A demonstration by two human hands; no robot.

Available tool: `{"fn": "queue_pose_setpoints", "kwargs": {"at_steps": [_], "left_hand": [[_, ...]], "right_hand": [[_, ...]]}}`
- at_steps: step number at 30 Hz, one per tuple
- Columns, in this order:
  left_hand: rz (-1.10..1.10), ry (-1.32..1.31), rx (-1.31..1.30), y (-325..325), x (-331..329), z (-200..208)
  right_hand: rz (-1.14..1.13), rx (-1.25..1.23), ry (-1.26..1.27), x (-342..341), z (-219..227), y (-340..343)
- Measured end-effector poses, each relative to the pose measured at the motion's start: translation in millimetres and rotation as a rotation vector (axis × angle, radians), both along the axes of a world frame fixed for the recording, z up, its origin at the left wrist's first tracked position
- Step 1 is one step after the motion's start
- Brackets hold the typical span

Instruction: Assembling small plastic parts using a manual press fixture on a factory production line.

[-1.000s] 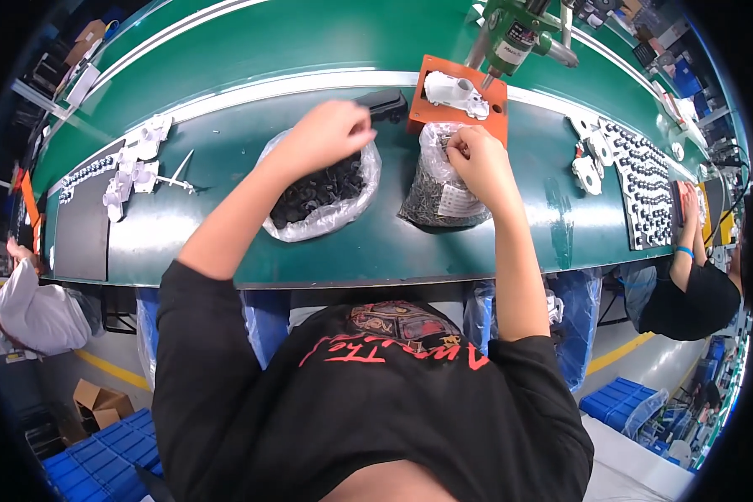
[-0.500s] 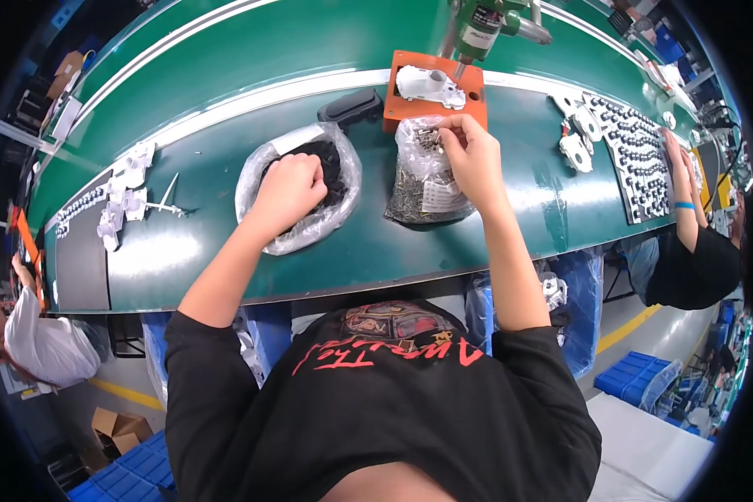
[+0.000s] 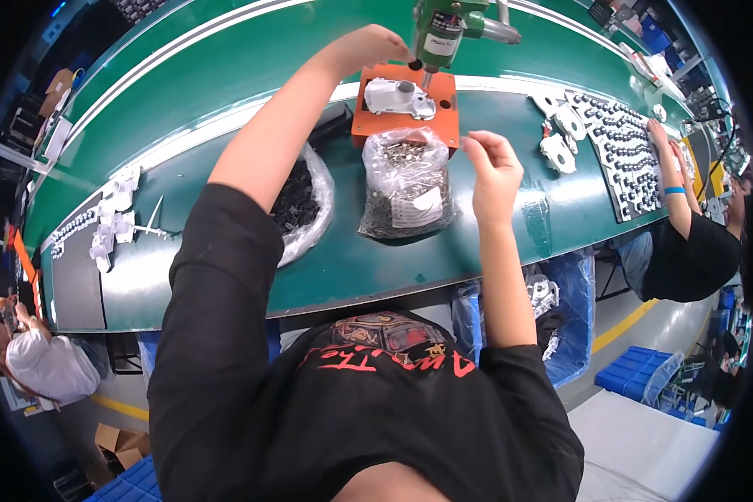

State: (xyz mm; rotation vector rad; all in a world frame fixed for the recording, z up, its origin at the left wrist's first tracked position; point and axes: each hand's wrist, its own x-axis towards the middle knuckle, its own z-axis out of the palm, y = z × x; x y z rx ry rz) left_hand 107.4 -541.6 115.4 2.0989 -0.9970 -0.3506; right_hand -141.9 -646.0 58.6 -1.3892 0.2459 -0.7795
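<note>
My left hand point(image 3: 378, 48) reaches far forward, fingers closed on a small black part point(image 3: 415, 64) beside the green powered press tool point(image 3: 440, 35). Below that tool, a silver metal casting point(image 3: 400, 99) rests on an orange fixture block point(image 3: 375, 127). My right hand point(image 3: 495, 163) hovers just right of a clear plastic bag of small metal screws point(image 3: 406, 180). Its thumb and fingers are pinched together; anything between them is too small to make out. Under my left forearm, a clear bag point(image 3: 320, 219) of black parts point(image 3: 293, 201) is partly hidden.
Silver castings point(image 3: 115, 219) lie at the left, and more pale castings point(image 3: 560, 134) at the right. A board with rows of black pieces point(image 3: 619, 155) stands near a co-worker's hands point(image 3: 663, 142). Blue lined bins point(image 3: 571, 318) sit below the table edge. A second person point(image 3: 46, 364) works far left.
My left hand has left the bag of black parts and moved forward to the press tool with a black part. My right hand has come out of the screw bag, to its right.
</note>
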Motion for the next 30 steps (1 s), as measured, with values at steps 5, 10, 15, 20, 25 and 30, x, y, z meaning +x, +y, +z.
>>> {"fn": "queue_pose_setpoints", "kwargs": {"at_steps": [5,10,15,20,25,30], "left_hand": [[-0.147,-0.041,0.353,-42,11,-7],[-0.184,0.090,0.516,-52,24,-4],[-0.236,0.032,0.603,-53,11,7],[-0.208,-0.086,0.652,-59,27,-8],[-0.319,-0.110,0.699,-71,28,-8],[-0.356,-0.123,0.674,-66,28,-7]], "right_hand": [[-0.132,-0.008,0.049,-23,-15,-39],[-0.146,-0.038,0.106,-20,-18,-48],[-0.073,-0.040,0.072,0,-15,-45],[-0.057,-0.087,0.041,29,-8,-42],[-0.081,-0.151,0.028,55,-6,-46],[-0.048,-0.203,0.098,79,-8,-45]]}}
